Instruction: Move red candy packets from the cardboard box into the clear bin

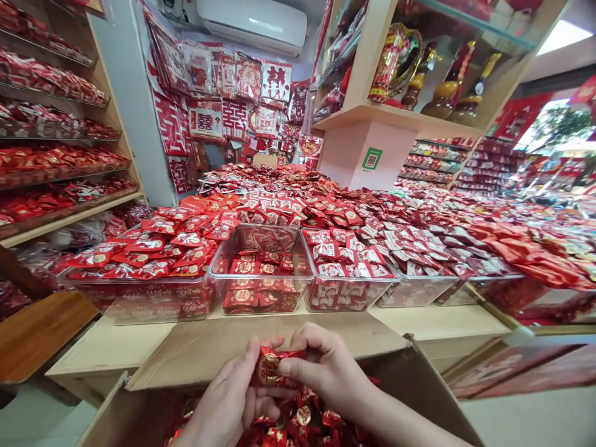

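A small red packet with gold print [270,367] is held between my two hands, above an open cardboard box [242,338]. My left hand [228,397] grips the packet's left side, its lower fingers curled beneath. On the right side, my right hand [326,366] pinches it between thumb and bent fingers. Inside the box below lie several loose red packets [302,415], partly hidden by my hands. Straight ahead, a clear bin [216,267] holds similar gold-printed red packets, lower than its rim.
Heaped clear bins stand left [162,301] and right [349,292] of the middle one on a pale wooden counter [107,347]. More packets pile behind. Shelves [56,220] rise at the left; a display cabinet [363,115] overhangs at the upper right.
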`<state>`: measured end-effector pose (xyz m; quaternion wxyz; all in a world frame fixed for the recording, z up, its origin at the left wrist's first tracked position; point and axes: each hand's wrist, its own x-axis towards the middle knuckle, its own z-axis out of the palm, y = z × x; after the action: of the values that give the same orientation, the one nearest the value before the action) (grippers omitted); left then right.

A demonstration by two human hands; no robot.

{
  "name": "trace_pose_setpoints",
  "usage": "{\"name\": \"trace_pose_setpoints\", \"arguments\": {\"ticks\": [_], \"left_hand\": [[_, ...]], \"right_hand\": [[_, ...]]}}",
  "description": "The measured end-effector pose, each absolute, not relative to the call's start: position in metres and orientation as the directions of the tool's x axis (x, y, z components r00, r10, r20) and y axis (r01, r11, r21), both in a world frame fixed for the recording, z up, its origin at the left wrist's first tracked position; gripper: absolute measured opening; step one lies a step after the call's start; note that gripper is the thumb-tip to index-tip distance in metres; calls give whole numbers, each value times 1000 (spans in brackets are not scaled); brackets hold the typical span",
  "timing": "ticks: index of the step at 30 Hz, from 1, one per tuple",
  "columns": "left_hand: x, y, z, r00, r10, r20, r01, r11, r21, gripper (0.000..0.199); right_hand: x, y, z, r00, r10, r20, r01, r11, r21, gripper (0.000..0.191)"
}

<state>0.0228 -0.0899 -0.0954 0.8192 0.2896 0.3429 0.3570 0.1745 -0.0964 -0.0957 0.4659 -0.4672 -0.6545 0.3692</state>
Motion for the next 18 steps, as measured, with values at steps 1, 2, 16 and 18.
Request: {"name": "trace_pose_setpoints", "arguments": {"ticks": [1,2,16,18], "left_hand": [[21,-89,-92,571,742,-351,-359,611,706,56],[19,-89,-88,626,694,-354,-323,645,692,56],[24,-94,-98,559,806,-194,13,225,974,58],[19,-97,-95,679,692,-245,243,103,965,42]], "right_hand": [[177,-98,-95,-154,933,326,263,357,-896,17],[180,-99,-95,-192,902,386,283,428,-859,13],[194,-98,-83,-212,977,6,211,52,-976,19],[200,-101,-76,-318,948,11,400,145,-905,16]]}}
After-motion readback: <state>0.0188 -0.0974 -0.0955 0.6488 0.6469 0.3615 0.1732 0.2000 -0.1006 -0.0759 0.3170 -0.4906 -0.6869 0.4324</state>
